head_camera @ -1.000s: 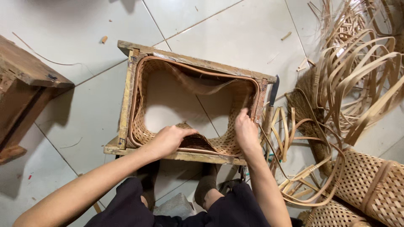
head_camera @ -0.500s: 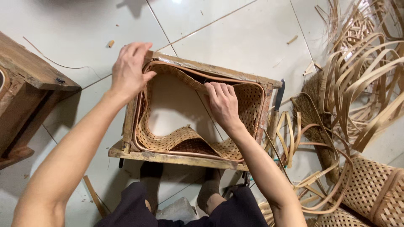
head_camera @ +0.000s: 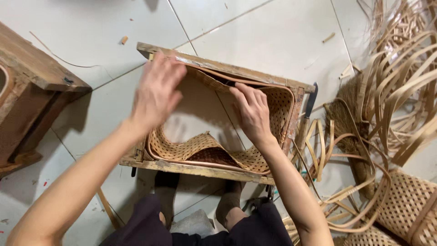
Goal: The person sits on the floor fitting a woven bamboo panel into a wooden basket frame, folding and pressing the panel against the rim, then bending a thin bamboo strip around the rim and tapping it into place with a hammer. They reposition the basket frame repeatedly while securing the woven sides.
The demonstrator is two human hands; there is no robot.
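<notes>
Fingers of your left hand (head_camera: 157, 93) lie flat on the far-left rim of the woven basket (head_camera: 255, 157), while your right hand (head_camera: 252, 111) presses open-fingered inside its right wall.

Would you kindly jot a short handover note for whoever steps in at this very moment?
Left hand: open, flat on the far left corner of the wooden frame, over the woven cane band.
Right hand: open, pressing the band against the inside of the frame's far wall.
Done: the band lines the frame's inner walls.
Left: the near stretch bulges inward, not flush.
Nearby: a knife at the frame's right, loose cane strips beyond.
</notes>
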